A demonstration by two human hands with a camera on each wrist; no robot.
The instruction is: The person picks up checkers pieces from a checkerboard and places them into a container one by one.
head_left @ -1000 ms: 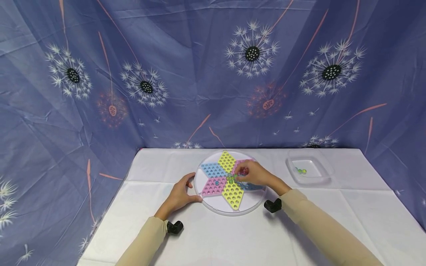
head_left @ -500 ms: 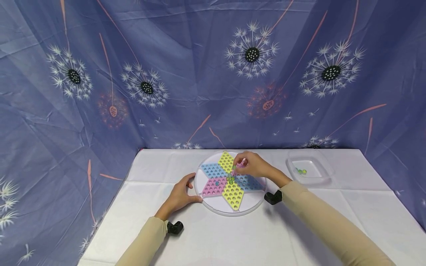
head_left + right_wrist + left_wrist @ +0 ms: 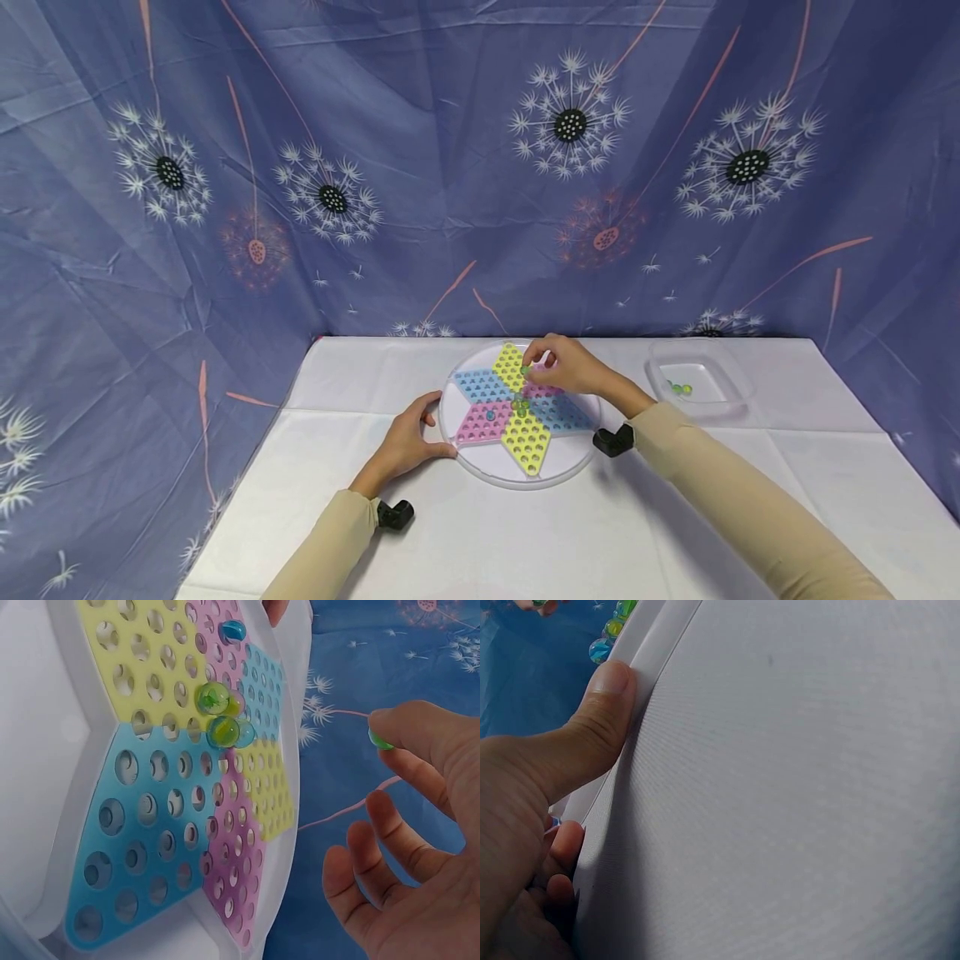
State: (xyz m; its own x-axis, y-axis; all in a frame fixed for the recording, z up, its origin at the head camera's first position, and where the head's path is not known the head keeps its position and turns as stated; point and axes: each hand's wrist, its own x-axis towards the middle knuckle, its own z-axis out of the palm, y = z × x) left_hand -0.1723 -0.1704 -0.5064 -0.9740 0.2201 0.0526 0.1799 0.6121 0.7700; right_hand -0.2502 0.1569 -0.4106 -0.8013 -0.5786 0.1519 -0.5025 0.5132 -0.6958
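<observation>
A round white Chinese checkers board (image 3: pixel 476 462) carries a star of yellow, pink and blue points with holes. My left hand (image 3: pixel 408 435) holds its left edge, the thumb (image 3: pixel 609 694) on the rim in the left wrist view. Above the back of the board, my right hand (image 3: pixel 567 365) pinches a green marble (image 3: pixel 381 741) between thumb and index finger; its other fingers are loosely bent. Several green, yellow and clear marbles (image 3: pixel 223 731) cluster at the star's centre. A blue marble (image 3: pixel 491 415) sits in the left pink point.
A clear plastic box (image 3: pixel 701 409) stands at the back right with several green and yellow marbles (image 3: pixel 678 389) inside. White cloth (image 3: pixel 480 546) covers the table, and a blue dandelion-print curtain (image 3: pixel 442 183) hangs directly behind it.
My right hand has risen and shifted slightly back from over the right side of the star, bringing the pinched green marble into view near the back yellow point. My left hand stays put.
</observation>
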